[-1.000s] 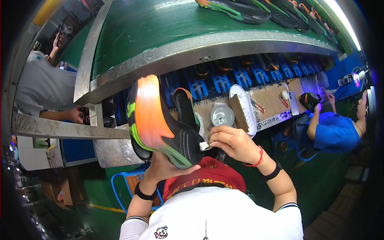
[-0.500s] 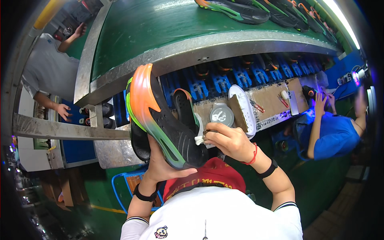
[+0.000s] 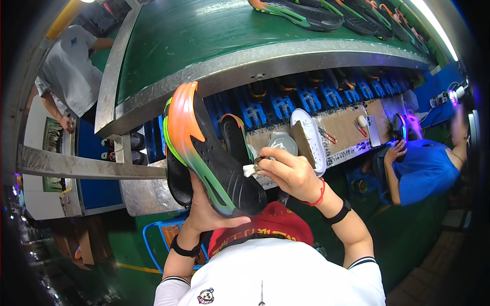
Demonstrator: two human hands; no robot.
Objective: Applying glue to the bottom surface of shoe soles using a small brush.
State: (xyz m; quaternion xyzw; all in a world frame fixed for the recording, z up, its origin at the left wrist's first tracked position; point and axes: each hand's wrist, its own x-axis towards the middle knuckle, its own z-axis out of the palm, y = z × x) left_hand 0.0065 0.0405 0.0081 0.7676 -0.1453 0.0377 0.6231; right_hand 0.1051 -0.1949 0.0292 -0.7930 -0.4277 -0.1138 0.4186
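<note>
My left hand (image 3: pixel 206 208) is wrapped round the lower part of a shoe sole (image 3: pixel 185 120), which stands steeply tilted. Its sidewall fades from orange to green with a lime edge, and its inner face is black with small holes. Between the fingertips of my right hand (image 3: pixel 292 176) is a small white wad (image 3: pixel 249 170), possibly cloth, at the sole's black inner face. Whether the wad presses on the sole or is just off it, I cannot tell. Behind the held sole are another black sole (image 3: pixel 235 136) with an orange rim and a dark sole (image 3: pixel 178 184), partly hidden.
A round grey dish (image 3: pixel 284 143) and a white tray (image 3: pixel 318 164) with cardboard in it stand on the cardboard-covered bench (image 3: pixel 339 122). Beyond runs a metal-edged green belt (image 3: pixel 194 35) carrying several soles. One person works at right (image 3: pixel 423 171), another at far left (image 3: pixel 71 71).
My right hand has shifted the white wad slightly up and left along the sole. My left hand and the sole have barely moved. Both other people have changed their arm positions.
</note>
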